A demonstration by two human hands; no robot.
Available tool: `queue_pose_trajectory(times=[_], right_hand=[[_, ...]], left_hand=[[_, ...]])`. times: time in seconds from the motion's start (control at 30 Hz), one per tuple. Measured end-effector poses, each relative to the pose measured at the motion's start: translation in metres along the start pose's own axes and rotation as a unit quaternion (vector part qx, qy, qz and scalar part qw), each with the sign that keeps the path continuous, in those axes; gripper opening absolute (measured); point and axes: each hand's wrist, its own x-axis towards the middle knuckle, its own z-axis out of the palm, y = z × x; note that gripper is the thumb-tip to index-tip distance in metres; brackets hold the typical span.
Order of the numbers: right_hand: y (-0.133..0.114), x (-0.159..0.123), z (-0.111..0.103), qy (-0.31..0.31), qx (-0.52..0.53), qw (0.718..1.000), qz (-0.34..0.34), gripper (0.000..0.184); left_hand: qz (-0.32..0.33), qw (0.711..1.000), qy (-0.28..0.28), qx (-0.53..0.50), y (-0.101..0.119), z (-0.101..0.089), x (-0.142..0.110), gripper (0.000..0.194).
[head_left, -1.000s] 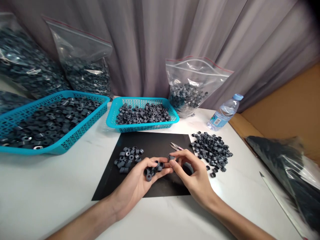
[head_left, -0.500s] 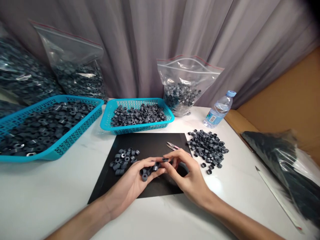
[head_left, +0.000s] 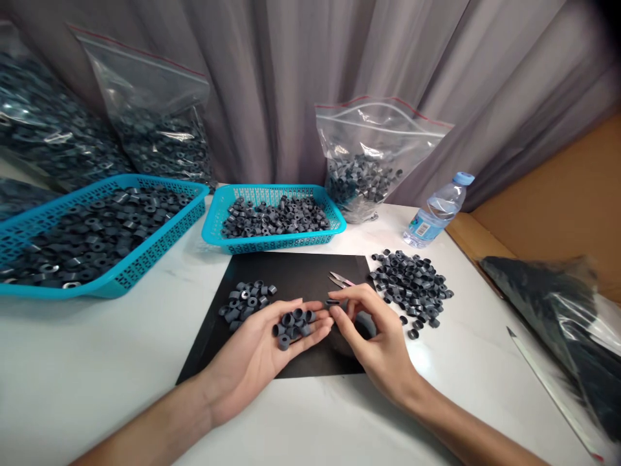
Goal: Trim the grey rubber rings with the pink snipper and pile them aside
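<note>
Clear stretch of bench (head_left: 116,349) lay left of black mat (head_left: 291,268), on near side of left blue basket (head_left: 119,285). Bare strip of mat ran between right blue basket (head_left: 276,244) and left hand (head_left: 259,353), scissors (head_left: 342,279) obstructing its right end. Ring cluster (head_left: 245,301) crowded left hand; ring pile (head_left: 412,285) hemmed right hand (head_left: 378,336). Bottle (head_left: 436,213), zip bag (head_left: 363,181) stood behind pile. Bench lane opened between ring pile and pencil (head_left: 548,385).

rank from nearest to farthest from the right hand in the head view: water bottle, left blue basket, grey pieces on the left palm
Measured from the right hand:
1. Grey pieces: just to its left, on the open left hand.
2. Water bottle: beyond it, toward the right.
3. Left blue basket: far off at the left side.
</note>
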Motion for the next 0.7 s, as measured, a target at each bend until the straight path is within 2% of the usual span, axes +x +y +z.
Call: queue_pose_trajectory(times=[0.2,0.4,0.53,0.7], right_hand=[[-0.001,-0.004,0.0,0.004,-0.01,0.999,-0.042,0.02],[-0.005,-0.013,0.002,-0.012,-0.026,0.996,-0.089,0.027],[-0.006,-0.013,0.004,-0.024,-0.044,0.995,-0.081,0.028],[-0.006,-0.009,0.004,-0.02,-0.043,0.998,-0.051,0.024]], left_hand=[[0.037,0.999,0.03,-0.017,0.003,0.003,0.001,0.024],[0.067,0.997,0.009,0.026,-0.003,-0.005,0.004,0.023],[0.09,0.992,-0.033,0.084,-0.008,-0.012,0.008,0.027],[0.095,0.991,-0.056,0.071,-0.008,-0.013,0.009,0.023]])
